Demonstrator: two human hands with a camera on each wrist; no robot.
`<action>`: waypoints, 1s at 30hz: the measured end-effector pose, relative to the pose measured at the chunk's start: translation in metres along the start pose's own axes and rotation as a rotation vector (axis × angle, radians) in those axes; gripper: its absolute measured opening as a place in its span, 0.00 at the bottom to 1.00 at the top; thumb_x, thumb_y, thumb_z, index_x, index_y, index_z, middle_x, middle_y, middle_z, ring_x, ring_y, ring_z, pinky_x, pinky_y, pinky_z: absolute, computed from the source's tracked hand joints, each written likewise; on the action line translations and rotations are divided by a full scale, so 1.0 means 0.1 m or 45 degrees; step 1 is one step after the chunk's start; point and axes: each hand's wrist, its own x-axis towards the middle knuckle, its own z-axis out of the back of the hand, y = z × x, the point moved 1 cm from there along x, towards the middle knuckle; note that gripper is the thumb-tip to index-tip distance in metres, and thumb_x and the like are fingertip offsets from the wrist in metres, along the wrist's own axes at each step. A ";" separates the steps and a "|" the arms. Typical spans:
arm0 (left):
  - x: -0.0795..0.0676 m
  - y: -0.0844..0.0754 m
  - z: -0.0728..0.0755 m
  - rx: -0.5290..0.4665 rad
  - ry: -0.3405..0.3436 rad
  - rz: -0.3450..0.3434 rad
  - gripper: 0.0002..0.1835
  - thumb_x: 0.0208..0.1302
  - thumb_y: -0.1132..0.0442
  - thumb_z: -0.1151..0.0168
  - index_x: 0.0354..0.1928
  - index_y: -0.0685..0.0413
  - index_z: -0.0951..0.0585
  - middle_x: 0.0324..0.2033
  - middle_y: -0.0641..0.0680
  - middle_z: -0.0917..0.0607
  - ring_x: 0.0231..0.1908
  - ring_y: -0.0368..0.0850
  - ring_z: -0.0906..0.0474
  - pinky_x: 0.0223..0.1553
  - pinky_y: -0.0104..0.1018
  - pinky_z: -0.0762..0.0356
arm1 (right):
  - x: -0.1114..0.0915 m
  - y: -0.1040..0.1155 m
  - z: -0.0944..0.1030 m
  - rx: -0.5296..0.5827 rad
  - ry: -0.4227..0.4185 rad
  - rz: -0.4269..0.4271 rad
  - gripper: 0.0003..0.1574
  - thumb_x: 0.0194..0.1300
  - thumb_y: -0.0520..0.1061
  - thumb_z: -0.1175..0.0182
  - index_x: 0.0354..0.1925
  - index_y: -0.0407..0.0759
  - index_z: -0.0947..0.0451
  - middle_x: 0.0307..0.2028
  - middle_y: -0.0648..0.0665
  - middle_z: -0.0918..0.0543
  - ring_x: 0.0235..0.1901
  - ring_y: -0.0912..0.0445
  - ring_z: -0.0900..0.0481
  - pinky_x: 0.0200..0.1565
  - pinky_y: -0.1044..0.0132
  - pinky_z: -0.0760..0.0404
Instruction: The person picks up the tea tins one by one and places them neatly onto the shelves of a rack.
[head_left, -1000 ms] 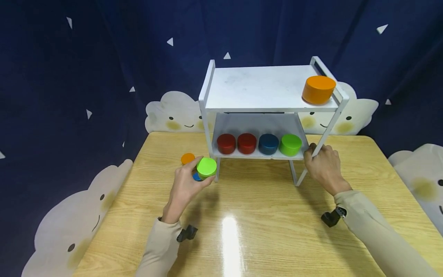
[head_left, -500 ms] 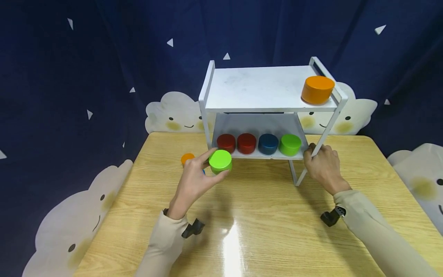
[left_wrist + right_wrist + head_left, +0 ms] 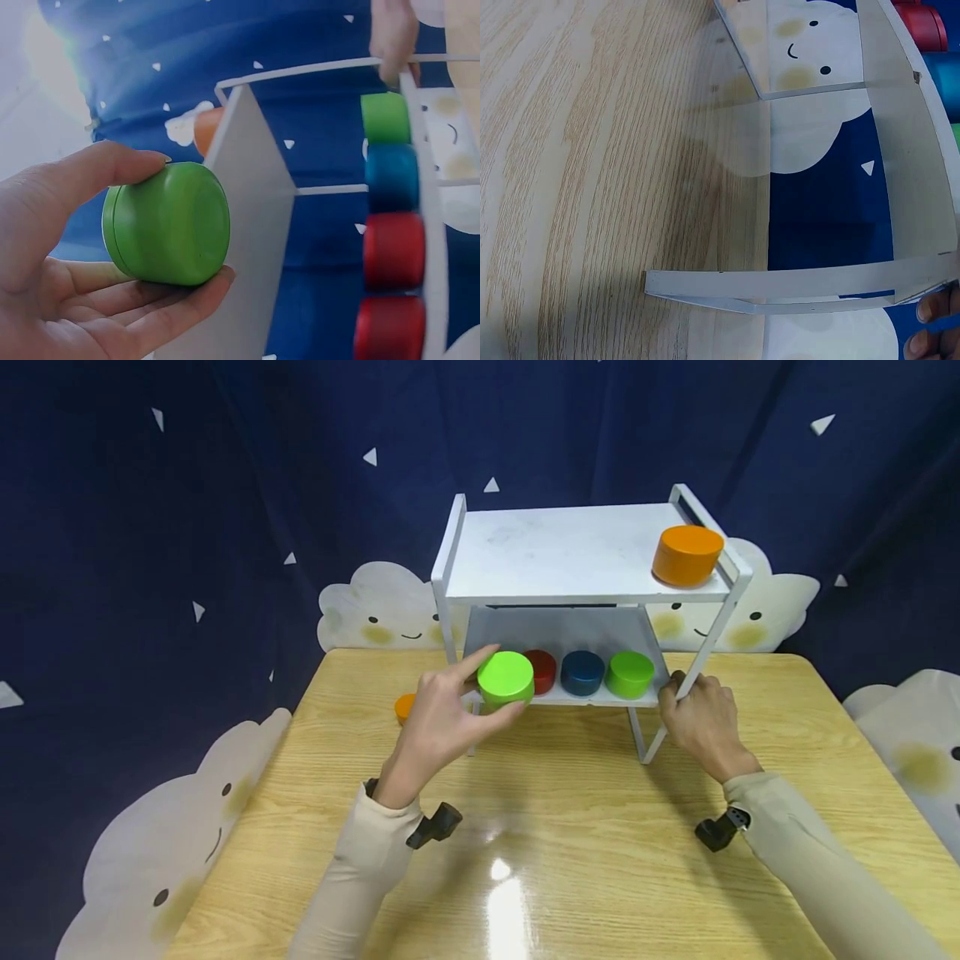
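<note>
My left hand (image 3: 442, 718) grips a round light-green tin (image 3: 506, 678) between thumb and fingers, in front of the left end of the lower shelf. In the left wrist view the same tin (image 3: 169, 223) is held at its sides. A white two-tier rack (image 3: 555, 552) stands on the table. Along its lower shelf sit a red tin (image 3: 542, 672), a blue tin (image 3: 582, 673) and another green tin (image 3: 630, 675). A second red tin (image 3: 390, 328) shows in the left wrist view but is hidden by the held tin in the head view. My right hand (image 3: 701, 722) holds the rack's right front leg.
An orange tin (image 3: 687, 556) stands on the top shelf at its right end. Another orange lid (image 3: 405, 707) lies on the wooden table (image 3: 585, 835) left of the rack, partly behind my left hand. A dark blue curtain (image 3: 300, 460) hangs behind.
My left hand has carried the green tin right and up toward the lower shelf, now covering one red tin. The blue thing on the table is now hidden. My right hand stays put.
</note>
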 end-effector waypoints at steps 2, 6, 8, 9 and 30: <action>0.06 -0.04 0.01 -0.004 0.003 -0.043 0.32 0.49 0.63 0.25 0.57 0.68 0.24 0.42 0.61 0.14 0.35 0.47 0.15 0.38 0.33 0.19 | 0.00 -0.01 0.00 -0.003 0.002 0.003 0.23 0.70 0.45 0.63 0.17 0.45 0.39 0.12 0.45 0.38 0.15 0.48 0.37 0.17 0.58 0.42; 0.18 -0.12 0.06 -0.032 -0.007 -0.123 0.31 0.48 0.65 0.26 0.56 0.69 0.23 0.42 0.62 0.15 0.36 0.48 0.16 0.38 0.32 0.19 | -0.01 -0.01 -0.01 -0.003 0.005 -0.005 0.24 0.70 0.45 0.63 0.17 0.45 0.39 0.13 0.45 0.37 0.15 0.48 0.38 0.16 0.58 0.42; 0.24 -0.18 0.11 -0.056 -0.010 -0.142 0.31 0.48 0.66 0.26 0.56 0.69 0.23 0.42 0.61 0.15 0.38 0.48 0.15 0.39 0.31 0.19 | -0.01 -0.01 -0.01 -0.004 0.004 -0.004 0.23 0.70 0.45 0.63 0.17 0.46 0.39 0.13 0.45 0.37 0.15 0.49 0.38 0.16 0.58 0.42; 0.28 -0.21 0.14 -0.061 -0.015 -0.149 0.31 0.48 0.65 0.26 0.56 0.69 0.24 0.43 0.61 0.15 0.39 0.48 0.16 0.40 0.31 0.19 | -0.01 -0.01 -0.01 -0.004 0.001 -0.003 0.23 0.70 0.45 0.63 0.17 0.46 0.39 0.13 0.45 0.37 0.15 0.49 0.38 0.16 0.58 0.43; 1.13 -0.47 0.05 -0.087 0.129 -0.062 0.27 0.53 0.59 0.28 0.55 0.61 0.21 0.43 0.53 0.16 0.39 0.39 0.18 0.44 0.23 0.24 | 0.01 -0.02 0.00 -0.009 0.022 -0.021 0.23 0.71 0.45 0.63 0.18 0.45 0.38 0.15 0.43 0.34 0.17 0.45 0.32 0.19 0.55 0.41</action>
